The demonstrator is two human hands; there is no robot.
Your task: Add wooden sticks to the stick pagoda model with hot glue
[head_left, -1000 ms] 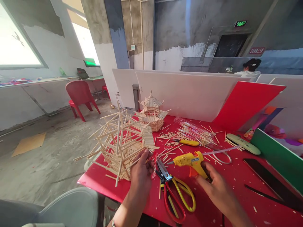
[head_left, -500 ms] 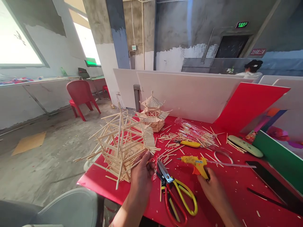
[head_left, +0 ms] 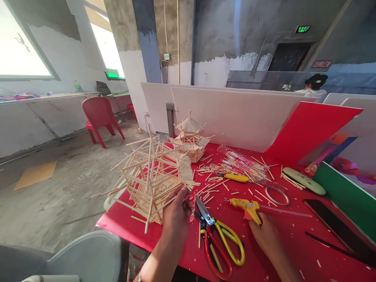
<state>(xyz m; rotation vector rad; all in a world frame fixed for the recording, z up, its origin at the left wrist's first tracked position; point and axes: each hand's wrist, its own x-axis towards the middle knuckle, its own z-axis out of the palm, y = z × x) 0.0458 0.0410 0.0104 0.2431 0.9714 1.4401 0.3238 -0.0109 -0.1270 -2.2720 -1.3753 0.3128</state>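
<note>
A half-built pavilion model of thin wooden sticks (head_left: 149, 176) stands at the left of the red table, its roof an open frame. My left hand (head_left: 176, 209) is closed at its near right corner, thumb and fingers pinching the edge; the fingertips are partly hidden. In my right hand (head_left: 266, 231) is a yellow hot glue gun (head_left: 244, 204), nozzle pointing left, a clear glue stick trailing from its back. Between my hands lie scissors with yellow handles (head_left: 232, 239) and a red-handled cutting tool (head_left: 216, 254). Behind stands a finished-looking stick pavilion (head_left: 190, 137).
Loose sticks (head_left: 208, 168), a yellow utility knife (head_left: 235, 178), a plastic bag of sticks (head_left: 245, 162) and a clear tape roll (head_left: 277, 195) lie farther back. A green board (head_left: 349, 199) and a black strip (head_left: 331, 219) are at right. White panels (head_left: 235, 117) border the table's back.
My right hand has moved the glue gun slightly right and towards me, away from the model. My left hand stays at the model's corner.
</note>
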